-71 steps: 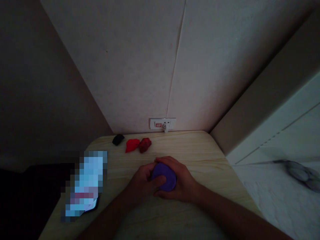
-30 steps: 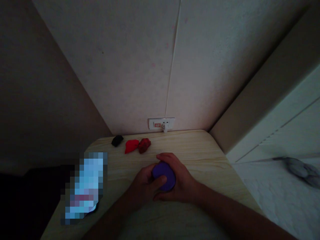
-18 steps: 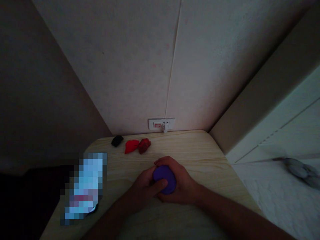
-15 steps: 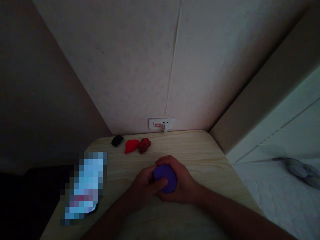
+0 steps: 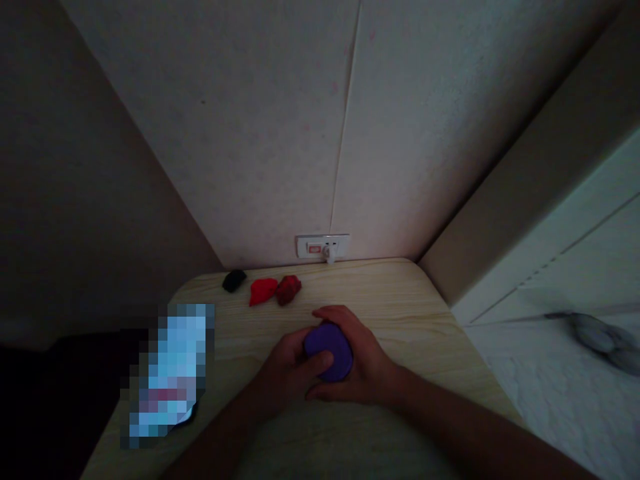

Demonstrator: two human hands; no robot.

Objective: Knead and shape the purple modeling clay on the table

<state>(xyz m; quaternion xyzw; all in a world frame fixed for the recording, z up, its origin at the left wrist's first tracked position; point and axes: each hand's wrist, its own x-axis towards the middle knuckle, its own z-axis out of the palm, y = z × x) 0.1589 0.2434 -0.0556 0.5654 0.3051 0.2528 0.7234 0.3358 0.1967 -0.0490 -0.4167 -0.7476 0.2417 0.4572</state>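
Observation:
A flat, rounded purple disc (image 5: 337,345), which looks like modelling clay, is between my two hands over the table. My left hand (image 5: 290,367) grips it from the left, with the thumb lying across its face and the fingers hidden behind it. From the right, my right hand (image 5: 373,363) curves around its edge, fingers above and thumb below. Farther back on the table lie a bright red lump (image 5: 263,291), a dark red lump (image 5: 289,290) and a black lump (image 5: 234,281).
A phone-like lit screen (image 5: 175,367), blurred by pixels, rests at the left of the wooden table (image 5: 380,287). On the wall behind is a socket (image 5: 323,247) with a plug in it. At right is a white quilted surface (image 5: 540,387) with glasses-like grey object (image 5: 595,333).
The purple disc has shifted slightly left and turned a little. My right hand's fingers and thumb have loosened and spread slightly around its edge.

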